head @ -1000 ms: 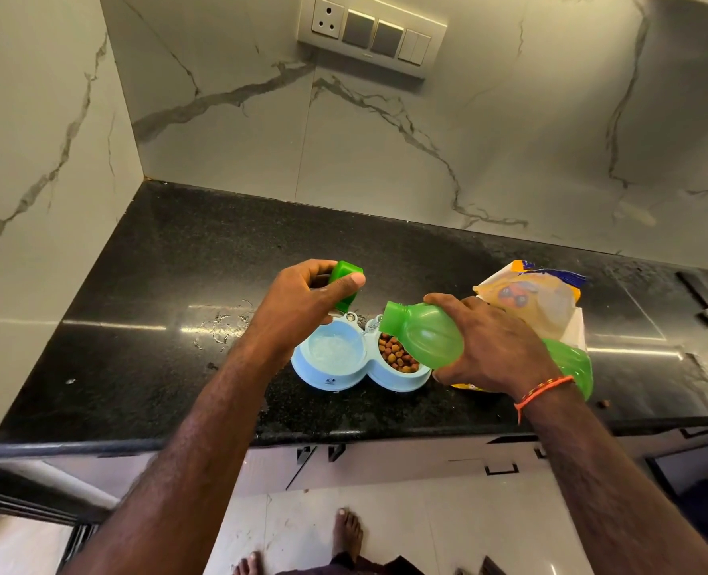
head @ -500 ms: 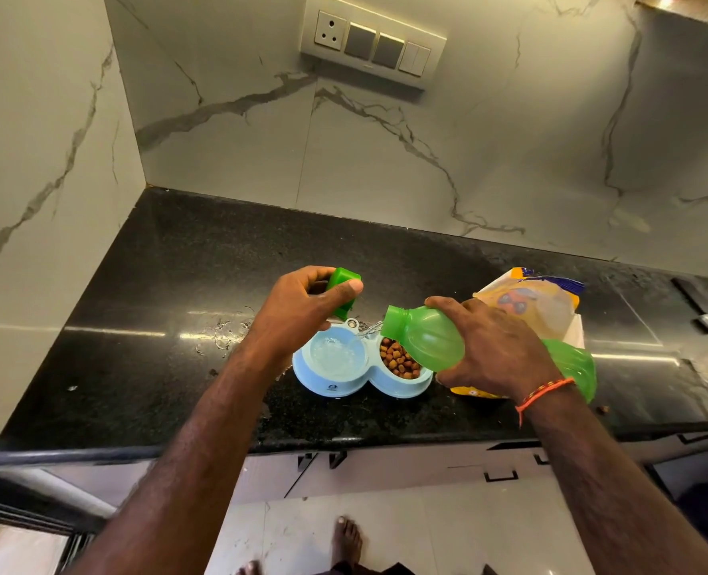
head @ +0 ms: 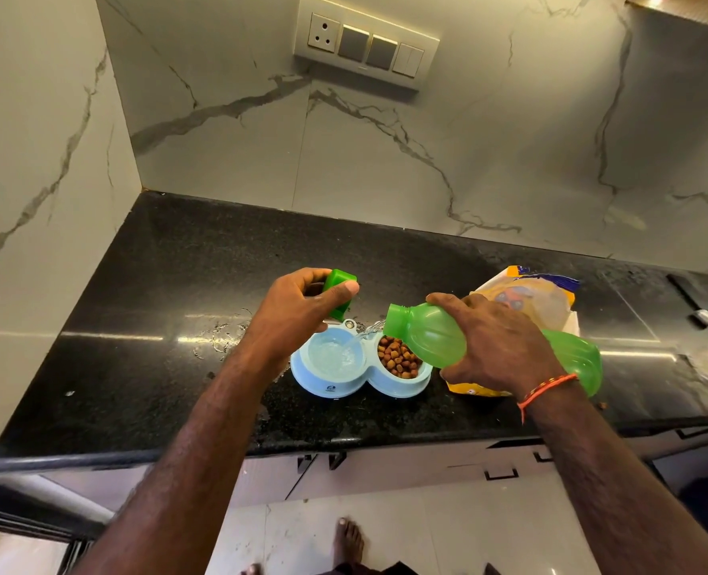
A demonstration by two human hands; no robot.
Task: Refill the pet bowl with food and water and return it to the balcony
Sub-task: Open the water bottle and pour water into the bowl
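where marble walls corner, wet black counter (head: 145,325); left fingers (head: 338,290) clenched on cap (head: 340,292), right fingers (head: 447,302) on bottle (head: 431,338).

My right hand (head: 497,346) tips the green bottle (head: 435,340), water running into the left cup of the blue bowl (head: 344,388), while my left hand (head: 298,309) grips the cap (head: 340,284).

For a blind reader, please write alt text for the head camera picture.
The right hand tips a green bottle, pouring water into the left side of a blue double bowl on a black counter; kibble fills the right side. The left hand holds the cap, and a food bag lies behind.
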